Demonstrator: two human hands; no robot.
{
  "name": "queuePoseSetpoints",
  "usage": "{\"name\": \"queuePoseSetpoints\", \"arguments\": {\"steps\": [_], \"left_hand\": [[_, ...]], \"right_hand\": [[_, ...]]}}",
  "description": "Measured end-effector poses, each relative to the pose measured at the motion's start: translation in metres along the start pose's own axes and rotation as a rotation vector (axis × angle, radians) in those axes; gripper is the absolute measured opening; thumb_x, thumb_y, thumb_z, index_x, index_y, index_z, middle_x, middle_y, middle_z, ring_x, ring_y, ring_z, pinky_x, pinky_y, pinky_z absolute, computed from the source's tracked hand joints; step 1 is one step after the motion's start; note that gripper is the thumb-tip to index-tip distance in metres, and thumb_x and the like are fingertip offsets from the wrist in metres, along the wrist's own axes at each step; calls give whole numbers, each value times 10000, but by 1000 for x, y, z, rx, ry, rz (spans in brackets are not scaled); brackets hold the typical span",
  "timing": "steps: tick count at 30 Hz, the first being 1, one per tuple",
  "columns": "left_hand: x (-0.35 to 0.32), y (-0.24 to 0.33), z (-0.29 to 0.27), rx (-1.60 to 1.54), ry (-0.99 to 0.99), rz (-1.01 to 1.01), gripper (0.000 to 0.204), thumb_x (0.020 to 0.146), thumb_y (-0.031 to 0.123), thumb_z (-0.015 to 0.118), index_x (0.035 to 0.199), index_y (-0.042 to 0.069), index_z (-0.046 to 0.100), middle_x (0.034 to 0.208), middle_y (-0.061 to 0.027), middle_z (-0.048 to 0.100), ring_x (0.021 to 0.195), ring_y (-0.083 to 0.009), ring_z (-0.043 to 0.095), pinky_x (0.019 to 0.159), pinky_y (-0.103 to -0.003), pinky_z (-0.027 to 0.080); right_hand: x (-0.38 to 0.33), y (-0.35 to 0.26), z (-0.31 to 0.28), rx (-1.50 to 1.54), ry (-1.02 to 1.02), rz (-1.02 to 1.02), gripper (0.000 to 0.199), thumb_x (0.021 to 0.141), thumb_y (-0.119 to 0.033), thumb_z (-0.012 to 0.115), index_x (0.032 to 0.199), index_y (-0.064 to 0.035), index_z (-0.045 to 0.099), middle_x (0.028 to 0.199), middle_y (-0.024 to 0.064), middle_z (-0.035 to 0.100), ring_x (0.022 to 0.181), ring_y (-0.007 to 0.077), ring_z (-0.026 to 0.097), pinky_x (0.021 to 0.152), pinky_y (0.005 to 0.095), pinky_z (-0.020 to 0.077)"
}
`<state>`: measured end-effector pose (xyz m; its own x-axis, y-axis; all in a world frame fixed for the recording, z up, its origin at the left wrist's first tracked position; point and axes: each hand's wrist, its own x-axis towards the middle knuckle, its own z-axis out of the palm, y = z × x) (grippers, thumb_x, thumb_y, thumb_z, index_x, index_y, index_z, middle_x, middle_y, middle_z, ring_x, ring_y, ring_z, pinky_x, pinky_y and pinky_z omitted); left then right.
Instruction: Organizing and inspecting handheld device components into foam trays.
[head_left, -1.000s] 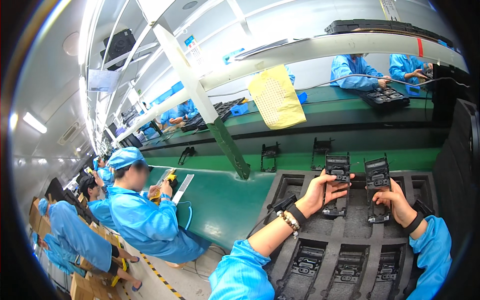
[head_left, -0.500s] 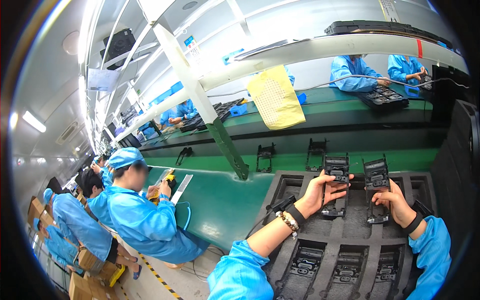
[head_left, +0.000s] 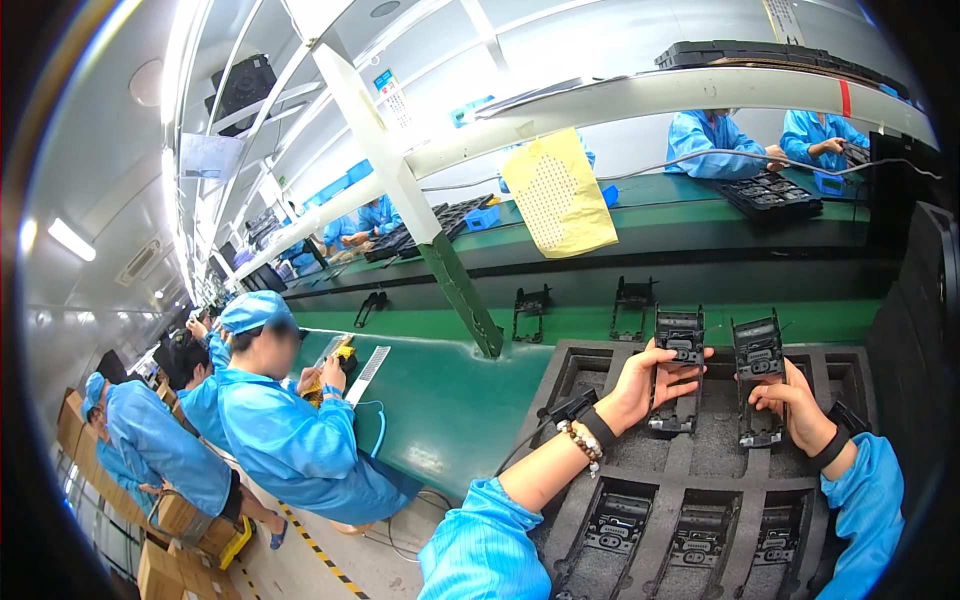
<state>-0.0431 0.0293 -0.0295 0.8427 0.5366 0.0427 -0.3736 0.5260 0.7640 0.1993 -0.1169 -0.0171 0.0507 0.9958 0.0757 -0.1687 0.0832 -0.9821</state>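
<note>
My left hand point(head_left: 650, 385) is closed around a black plastic frame point(head_left: 679, 340), held upright with its open lower end over the foam tray. A similar black frame point(head_left: 758, 352) stands upright in my right hand point(head_left: 790, 400), fingers wrapped round its right side. The two frames are apart, side by side. Beneath both hands lies a dark grey foam tray point(head_left: 735, 480) with rectangular pockets. Several black frames point(head_left: 614, 520) lie in its near row of pockets. Dark bands circle both wrists, and a beaded bracelet sits on my left one.
Behind the tray, two black frames point(head_left: 531, 312) rest on the green bench point(head_left: 450, 395). A green-and-white post point(head_left: 455, 285) rises left of the tray. A co-worker in a blue gown point(head_left: 285, 420) handles a yellow-and-black item at left. A dark upright panel point(head_left: 920, 300) borders the right.
Both hands keep their frames in nearly the same places. The view has shifted slightly, and a standing person at the far left has moved a little.
</note>
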Motion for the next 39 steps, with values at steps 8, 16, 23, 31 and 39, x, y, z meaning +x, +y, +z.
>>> {"name": "queuePoseSetpoints", "arguments": {"steps": [8,16,23,31,39], "left_hand": [[0,0,-1,15,2,-3,454,922,211,520,1362,100,494,1382,-160,564,1220,-261,565,1022,-419,450],[0,-1,1,16,10,0,457,923,211,520,1368,116,477,1384,-163,561,1227,-264,561,1032,-426,442],[1,0,-1,5,2,-7,461,925,206,517,1375,117,469,1383,-166,560,1227,-269,561,1031,-428,445],[-4,4,5,11,8,9,436,923,191,517,1350,108,484,1385,-171,556,1225,-275,561,1030,-432,449],[-3,0,2,-11,5,12,441,923,205,533,1348,92,497,1385,-189,550,1246,-289,542,1046,-443,424]], "right_hand": [[2,5,-4,-18,12,-7,469,773,-86,575,1229,-3,500,1088,117,668,857,155,658,750,261,517],[1,6,-4,-3,8,3,473,776,-82,575,1237,-7,498,1103,118,661,867,158,655,754,269,519],[2,3,-4,-9,-2,12,474,792,-80,580,1254,-15,497,1157,132,652,873,159,652,758,274,522],[-2,-2,1,-3,-12,-11,489,800,-76,576,1276,-10,483,1148,120,650,881,157,649,766,272,517],[0,3,-1,-6,7,17,467,813,-91,584,1264,-12,489,1091,97,653,872,146,644,764,252,501]]}}
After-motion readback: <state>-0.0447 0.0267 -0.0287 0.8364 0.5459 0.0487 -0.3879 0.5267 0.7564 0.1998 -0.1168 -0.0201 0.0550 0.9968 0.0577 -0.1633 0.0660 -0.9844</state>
